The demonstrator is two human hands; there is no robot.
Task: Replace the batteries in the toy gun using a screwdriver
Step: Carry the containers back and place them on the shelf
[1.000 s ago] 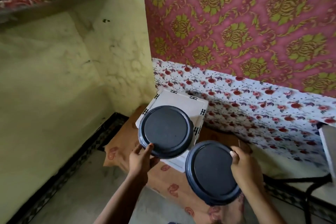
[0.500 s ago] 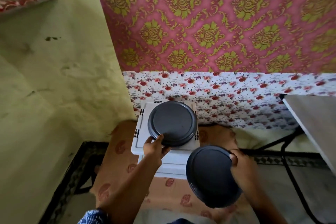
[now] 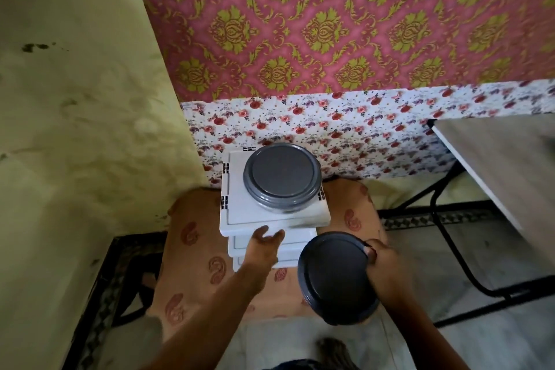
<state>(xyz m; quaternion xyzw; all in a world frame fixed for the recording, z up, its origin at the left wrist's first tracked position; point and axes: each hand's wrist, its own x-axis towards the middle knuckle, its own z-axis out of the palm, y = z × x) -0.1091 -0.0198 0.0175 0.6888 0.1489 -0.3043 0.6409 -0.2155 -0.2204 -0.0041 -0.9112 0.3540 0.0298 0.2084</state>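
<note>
We see no toy gun or screwdriver here. Our right hand [image 3: 383,264] curls its fingers over the rim of a round, dark grey lidded container [image 3: 333,276], smooth plastic, held low above the floor. A matching round container [image 3: 282,177] stands on top of a stack of white, square plastic drawers [image 3: 255,213] with slotted edges. Our left hand [image 3: 265,242] reaches out with relaxed, spread fingers just at the stack's front edge, holding nothing. The stack rests on a stool covered in peach paisley cloth [image 3: 192,267]. A pale grey table [image 3: 504,165] stands to the right.
</note>
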